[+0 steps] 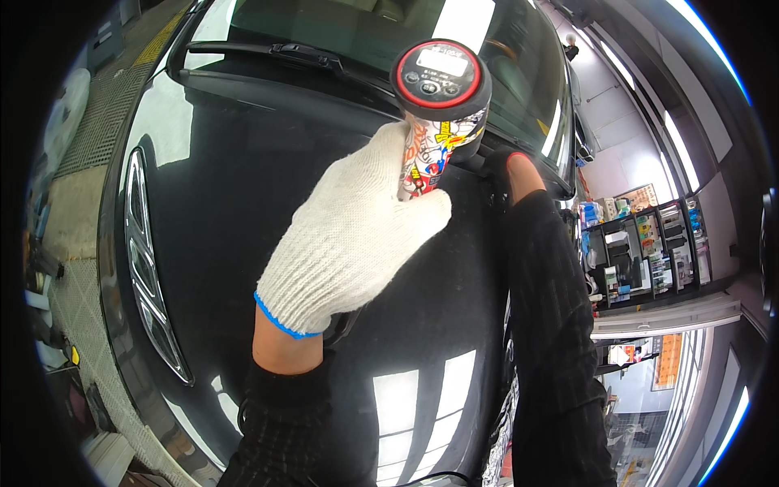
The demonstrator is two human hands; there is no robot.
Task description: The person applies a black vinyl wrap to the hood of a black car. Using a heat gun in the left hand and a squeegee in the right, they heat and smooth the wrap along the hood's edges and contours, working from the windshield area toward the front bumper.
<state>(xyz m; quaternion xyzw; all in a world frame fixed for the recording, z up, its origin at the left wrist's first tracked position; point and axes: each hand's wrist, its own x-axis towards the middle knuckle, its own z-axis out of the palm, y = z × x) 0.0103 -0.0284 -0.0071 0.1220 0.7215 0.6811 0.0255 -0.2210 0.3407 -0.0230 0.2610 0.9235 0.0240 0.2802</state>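
Observation:
My left hand (349, 219), in a white knitted glove with a blue cuff edge, is closed round the sticker-covered body of a power polisher (438, 154). A round black end with a red ring and a small lit display tops the tool. Its working end is hidden. Beyond it, close to the tool's far side, is my right hand (495, 169) in a dark glove with a red cuff edge. Its fingers are out of sight, so their grip cannot be told. Both hands are over a glossy black car hood (235, 187).
A wiper (304, 57) lies along the base of the windshield (341, 24). Chrome-edged trim (150, 284) runs along the hood's left side. Shelves of bottles and boxes (645, 252) stand off to the right. Floor grating (122, 97) is at the far left.

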